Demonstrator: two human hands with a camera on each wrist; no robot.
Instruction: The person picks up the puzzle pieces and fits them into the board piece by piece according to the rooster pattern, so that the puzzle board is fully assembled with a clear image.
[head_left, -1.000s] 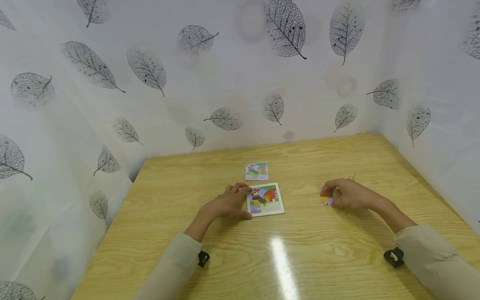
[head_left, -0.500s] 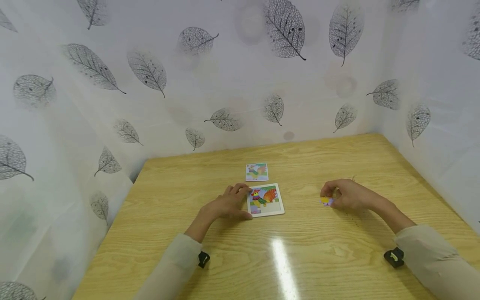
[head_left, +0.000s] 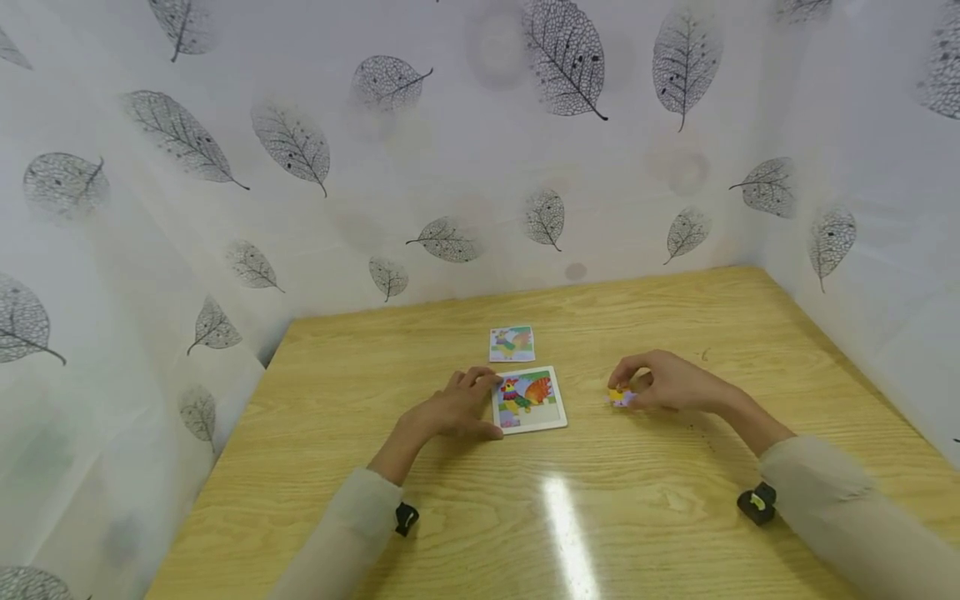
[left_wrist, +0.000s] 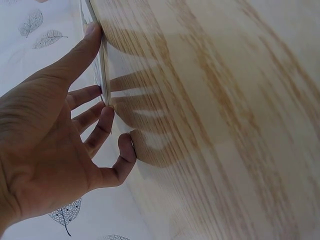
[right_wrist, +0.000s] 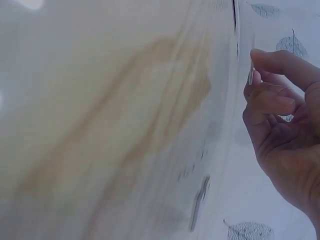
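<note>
A white-framed jigsaw tray (head_left: 546, 416) lies on the table with a rooster picture partly laid in it; its lower right part shows bare backing. My left hand (head_left: 450, 408) holds the tray's left side, thumb at the near corner and fingers at the far one. In the left wrist view, the thumb and fingertips meet the tray's thin edge (left_wrist: 105, 70). To the right of the tray, my right hand (head_left: 667, 379) pinches a yellow and purple jigsaw piece (head_left: 620, 398) between thumb and fingers. The right wrist view shows that piece (right_wrist: 251, 75) edge-on, raised off the table.
Just behind the tray lies a square picture card (head_left: 513, 344) with the same rooster, in paler colours. Small dark marks (head_left: 705, 356) show on the wooden table (head_left: 637, 517) at right. A leaf-patterned white curtain (head_left: 465, 167) stands around the table's back and sides.
My right hand has moved left toward the tray, bringing the jigsaw piece with it. The left hand and the tray have stayed in place.
</note>
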